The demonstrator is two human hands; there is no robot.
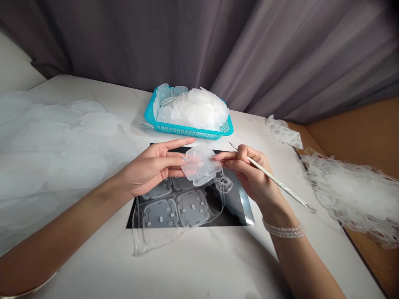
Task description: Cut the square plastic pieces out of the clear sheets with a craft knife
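Observation:
My left hand pinches a translucent frosted silicone piece by its left edge, thumb on top and fingers behind. The piece has rounded, notched corners and small raised bumps. My right hand touches its right edge with the fingertips and also grips a thin white pointed tool, whose tip points up and left. Below lies a clear silicone sheet with similar shapes still in it, on a glossy black board. A loose curl of clear trim hangs at the sheet's right.
Behind the board stands a turquoise basket heaped with frosted pieces. A big pile of translucent sheets covers the table's left. At right lie tangled clear scraps and a small crumpled perforated sheet. A grey curtain hangs behind.

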